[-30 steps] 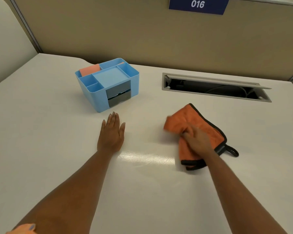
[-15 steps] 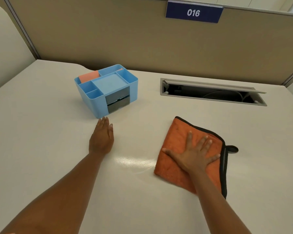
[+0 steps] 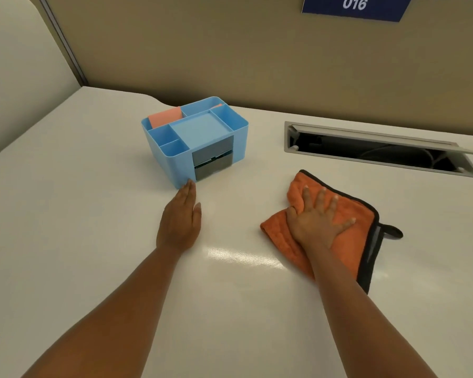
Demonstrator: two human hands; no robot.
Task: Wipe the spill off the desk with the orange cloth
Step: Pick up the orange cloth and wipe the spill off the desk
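Observation:
The orange cloth [image 3: 344, 249], edged in black with a black hanging loop [image 3: 392, 231], lies on the white desk [image 3: 66, 241] right of centre. My right hand [image 3: 316, 222] presses flat on it with fingers spread, and the cloth's far left corner is bunched under them. My left hand [image 3: 179, 222] rests palm down on the bare desk, fingers together, fingertips almost touching the blue organizer. A shiny streak [image 3: 243, 257] sits between the hands; I cannot tell whether it is liquid or reflected light.
A blue desk organizer [image 3: 161, 159] with several compartments stands just beyond my left hand. An open cable slot [image 3: 366, 148] is cut into the desk behind the cloth. Beige partition walls with a blue "016" sign [image 3: 354, 4] close off the back and left.
My right hand went from gripping the crumpled cloth to pressing it flat, then pushed it away from me and slightly left. My left hand slid forward toward the organizer.

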